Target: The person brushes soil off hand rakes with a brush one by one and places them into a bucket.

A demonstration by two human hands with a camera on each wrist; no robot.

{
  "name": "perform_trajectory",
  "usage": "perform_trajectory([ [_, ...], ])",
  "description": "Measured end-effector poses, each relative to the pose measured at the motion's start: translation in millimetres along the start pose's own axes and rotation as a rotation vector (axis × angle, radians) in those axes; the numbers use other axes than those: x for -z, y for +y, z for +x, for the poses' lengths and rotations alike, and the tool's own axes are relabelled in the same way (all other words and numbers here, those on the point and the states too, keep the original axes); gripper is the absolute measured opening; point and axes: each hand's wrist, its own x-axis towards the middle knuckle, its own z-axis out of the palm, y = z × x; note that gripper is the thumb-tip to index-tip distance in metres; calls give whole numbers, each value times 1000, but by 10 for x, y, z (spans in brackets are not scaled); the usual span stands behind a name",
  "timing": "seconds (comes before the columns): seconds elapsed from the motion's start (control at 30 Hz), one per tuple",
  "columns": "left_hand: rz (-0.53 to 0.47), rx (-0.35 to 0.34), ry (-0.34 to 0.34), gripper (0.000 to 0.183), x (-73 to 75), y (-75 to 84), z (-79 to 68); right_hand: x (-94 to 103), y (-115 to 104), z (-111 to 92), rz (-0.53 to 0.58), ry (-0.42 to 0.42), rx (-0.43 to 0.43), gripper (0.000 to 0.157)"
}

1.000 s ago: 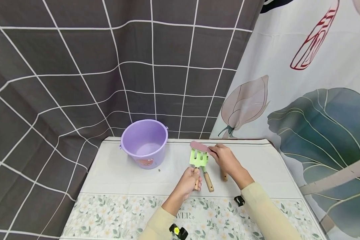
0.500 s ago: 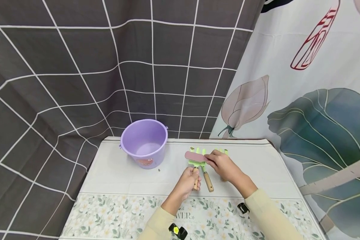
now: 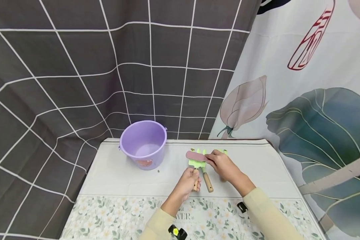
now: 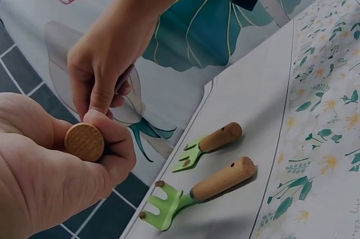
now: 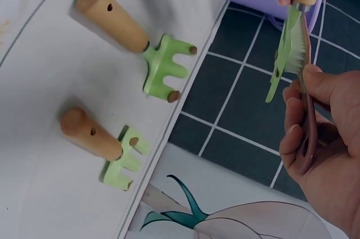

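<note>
In the head view my left hand (image 3: 186,182) grips the wooden handle of a small green garden fork (image 5: 288,42), raised over the table with its tines pointing away from me. My right hand (image 3: 226,165) holds a pink brush (image 3: 196,156) by its handle, thumb on one side and fingers curled on the other. White bristles (image 5: 296,56) lie against the fork's green head in the right wrist view. Two more green garden forks with wooden handles rest on the table: one fork (image 4: 208,185) nearer the left hand, another fork (image 4: 211,144) beyond it. Brown specks show on their tines.
A purple bucket (image 3: 160,155) stands at the back left of the table (image 3: 114,176). A small dark crumb (image 3: 158,171) lies near its base. Floral cloth covers the front. Behind hang a dark checked curtain (image 3: 132,80) and a printed white one (image 3: 276,53).
Over the second, the right hand has drawn the brush from the fork's tine tips down toward its head, then shifted only slightly. The left hand keeps its grip on the fork.
</note>
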Motion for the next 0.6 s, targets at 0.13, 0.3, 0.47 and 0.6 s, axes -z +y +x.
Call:
perform_trajectory([
  [0.13, -5, 4, 4, 21, 6, 8, -11, -7, 22, 42, 1, -7, -13, 20],
  [0.3, -17, -7, -1, 22, -5, 12, -22, -10, 62, 88, -17, 0, -37, 21],
  [0.47, -15, -8, -6, 26, -5, 16, -28, -25, 110, 153, -18, 5, -51, 21],
  [0.6, -11, -7, -4, 24, 2, 22, -25, -41, 134, 194, -10, -4, -69, 23],
])
